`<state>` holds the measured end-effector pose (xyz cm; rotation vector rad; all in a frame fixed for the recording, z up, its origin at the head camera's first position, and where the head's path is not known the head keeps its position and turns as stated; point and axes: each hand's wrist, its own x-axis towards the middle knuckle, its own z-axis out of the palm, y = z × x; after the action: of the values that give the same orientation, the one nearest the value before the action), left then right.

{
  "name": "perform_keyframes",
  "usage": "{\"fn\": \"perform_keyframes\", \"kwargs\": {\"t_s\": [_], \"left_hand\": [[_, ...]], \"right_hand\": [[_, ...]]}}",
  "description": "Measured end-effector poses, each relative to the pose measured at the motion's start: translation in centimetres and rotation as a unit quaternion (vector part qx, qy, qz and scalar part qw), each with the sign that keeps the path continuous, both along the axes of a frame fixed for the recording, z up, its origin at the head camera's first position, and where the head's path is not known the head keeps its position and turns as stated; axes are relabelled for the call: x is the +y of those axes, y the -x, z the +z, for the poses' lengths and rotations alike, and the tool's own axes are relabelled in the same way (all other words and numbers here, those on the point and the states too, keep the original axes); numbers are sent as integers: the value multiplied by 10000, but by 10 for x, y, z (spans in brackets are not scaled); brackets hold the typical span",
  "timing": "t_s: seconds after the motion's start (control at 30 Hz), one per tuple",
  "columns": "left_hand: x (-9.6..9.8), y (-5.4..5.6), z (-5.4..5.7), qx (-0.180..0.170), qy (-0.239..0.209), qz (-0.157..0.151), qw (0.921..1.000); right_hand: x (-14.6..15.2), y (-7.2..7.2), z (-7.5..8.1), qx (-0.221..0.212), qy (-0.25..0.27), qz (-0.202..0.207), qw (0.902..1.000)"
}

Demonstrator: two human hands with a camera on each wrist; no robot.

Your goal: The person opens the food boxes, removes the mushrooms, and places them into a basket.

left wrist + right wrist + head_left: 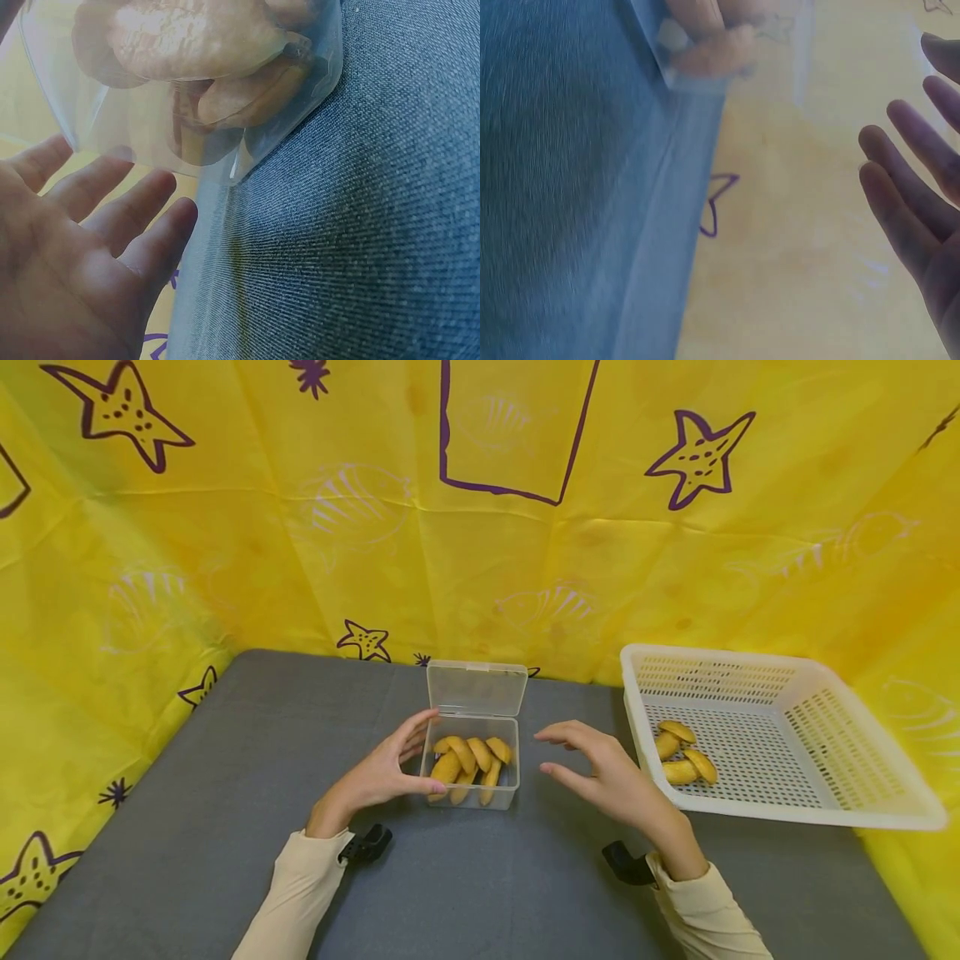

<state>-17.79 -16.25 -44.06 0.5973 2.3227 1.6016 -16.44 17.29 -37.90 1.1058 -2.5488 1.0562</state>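
Observation:
A clear plastic box point(511, 793) with its hinged lid point(477, 687) raised stands on the grey cloth. Several brown mushrooms point(462, 760) lie inside it. My left hand point(381, 770) is at the box's left side, thumb by the front corner and fingers toward the back corner. In the left wrist view, the fingers of this hand point(97, 225) are fairly straight and spread along the box wall. To the right of the box, my right hand point(600, 768) is apart from it, fingers extended and nothing held. The right wrist view shows those fingers point(900, 187) spread.
A white perforated basket point(750, 814) stands at the right, with two mushrooms point(693, 767) near its left wall. Yellow printed cloth point(480, 568) rises behind the table point(480, 893) and along its sides. Dark wrist cameras point(365, 843) are strapped on both wrists.

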Motion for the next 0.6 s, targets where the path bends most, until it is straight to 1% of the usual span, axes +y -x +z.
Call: {"fn": "perform_keyframes", "kwargs": {"t_s": [0.13,0.37,0.5,0.6], "left_hand": [[0,-1,0,24,-16,-38,10000],[0,-1,0,55,-10,-5,10000],[0,-1,0,74,-1,10,10000],[0,0,0,66,11,-2,10000]], "right_hand": [[-12,0,-3,-204,24,148,9997],[-35,0,-7,-603,-75,209,9979],[-48,3,-11,-732,-9,357,9967],[-56,6,-15,-744,54,452,9962]]}}
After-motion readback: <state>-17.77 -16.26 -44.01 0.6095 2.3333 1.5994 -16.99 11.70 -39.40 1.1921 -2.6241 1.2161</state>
